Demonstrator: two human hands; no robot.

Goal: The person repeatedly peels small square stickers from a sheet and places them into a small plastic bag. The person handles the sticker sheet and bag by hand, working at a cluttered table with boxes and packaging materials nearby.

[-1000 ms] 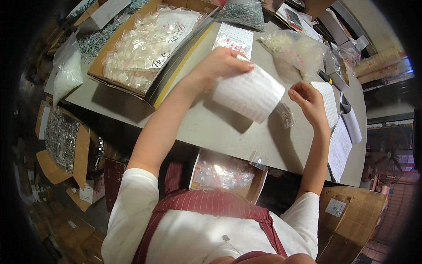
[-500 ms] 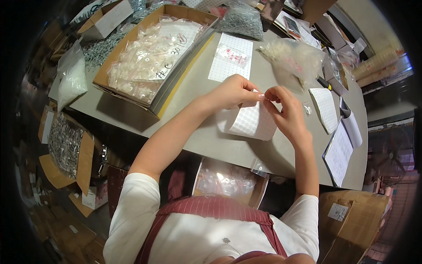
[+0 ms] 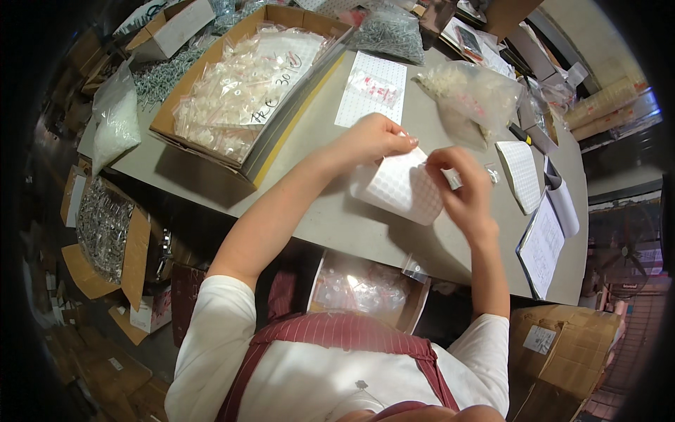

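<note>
A white sheet of round stickers (image 3: 404, 186) is bent in a curve above the table in front of me. My left hand (image 3: 383, 138) pinches its upper edge between thumb and fingers. My right hand (image 3: 463, 184) is closed beside the sheet's right side, its fingertips bunched close to the stickers. Whatever those fingertips hold is too small to make out. Small clear plastic pieces (image 3: 491, 174) lie on the table just past the right hand. Beyond my hands, a flat dotted white sheet (image 3: 344, 105) carries a small clear bag with red print (image 3: 373, 89).
A cardboard box of small filled bags (image 3: 218, 105) stands at the left, near a bag of white pieces (image 3: 116, 130). Bagged screws (image 3: 387, 35) and a large clear bag (image 3: 478, 91) lie at the back. A clipboard (image 3: 541, 243) rests at right. Below is an open drawer (image 3: 422, 299).
My hands have come apart: the right moved slightly right and down, from fingertips meeting the left's to the sheet's right side. The sticker sheet's upper part is now more exposed.
</note>
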